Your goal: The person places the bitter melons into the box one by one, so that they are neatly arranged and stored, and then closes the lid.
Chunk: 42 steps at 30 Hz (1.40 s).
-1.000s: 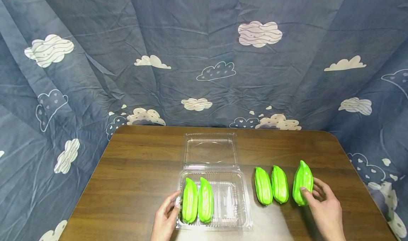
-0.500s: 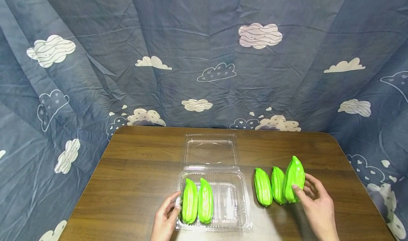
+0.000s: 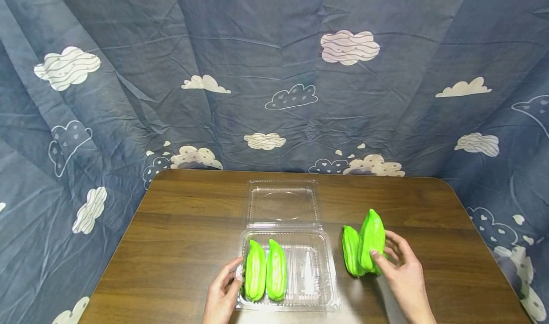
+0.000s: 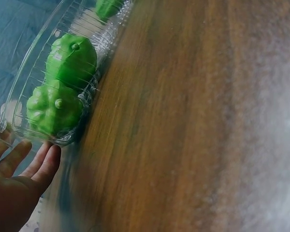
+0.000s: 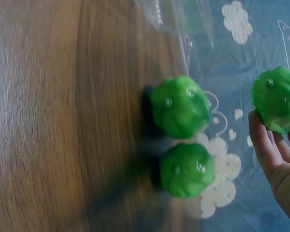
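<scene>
In the head view my right hand (image 3: 403,267) holds a green bitter gourd (image 3: 372,236) upright between thumb and fingers, raised off the table. Another bitter gourd (image 3: 351,251) stands just left of it; a third is mostly hidden behind the held one. Two lower gourds, one of them a bitter gourd (image 5: 187,170), show apart from the held one in the right wrist view. My left hand (image 3: 223,290) holds the left rim of a clear plastic container (image 3: 306,271), where two bitter gourds, the right one (image 3: 276,270) included, lie side by side on the left.
The container's hinged clear lid (image 3: 283,205) lies open behind it. All this is on a brown wooden table (image 3: 184,238). A blue cloud-print curtain (image 3: 240,109) hangs behind and beside the table.
My right hand has lifted the rightmost bitter gourd and carried it left, in front of the middle gourd. The left hand and the container have not moved.
</scene>
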### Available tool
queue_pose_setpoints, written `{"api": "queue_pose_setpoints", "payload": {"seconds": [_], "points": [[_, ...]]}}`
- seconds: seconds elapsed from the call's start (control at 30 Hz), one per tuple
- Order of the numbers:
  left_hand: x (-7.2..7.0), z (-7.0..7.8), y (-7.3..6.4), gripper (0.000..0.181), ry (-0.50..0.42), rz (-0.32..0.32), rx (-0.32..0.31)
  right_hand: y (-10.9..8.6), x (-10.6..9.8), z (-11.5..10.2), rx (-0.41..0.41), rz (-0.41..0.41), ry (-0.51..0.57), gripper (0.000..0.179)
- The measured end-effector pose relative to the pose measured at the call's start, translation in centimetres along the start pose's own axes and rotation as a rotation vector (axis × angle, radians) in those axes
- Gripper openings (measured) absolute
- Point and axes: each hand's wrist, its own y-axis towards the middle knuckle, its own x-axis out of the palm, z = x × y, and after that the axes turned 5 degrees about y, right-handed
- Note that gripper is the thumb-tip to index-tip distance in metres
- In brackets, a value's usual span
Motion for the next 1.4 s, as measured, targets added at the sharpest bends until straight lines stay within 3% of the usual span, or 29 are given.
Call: {"api": "queue_pose_setpoints", "payload": {"seconds": [0.4,0.87,1.13,1.4], "points": [[0.0,-0.2,-0.1,0.043,0.001,-0.002,0.015,-1.1,3.5,-0.8,0.004,-0.069,0.173,0.051],[-0.1,-0.1,0.1,0.043,0.028,-0.008,-0.02,-2.4,6.8,-2.2,0.035,-0.139,0.26,0.052],[-0.1,-0.2,0.2,0.044,0.045,-0.001,-0.027,-2.8,8.1,-2.6,0.078,-0.151,0.241,0.053],[-0.2,-0.2,0.1,0.044,0.018,-0.012,-0.037,-3.3,9.2,-3.0,0.199,-0.183,0.157,0.055]]}}
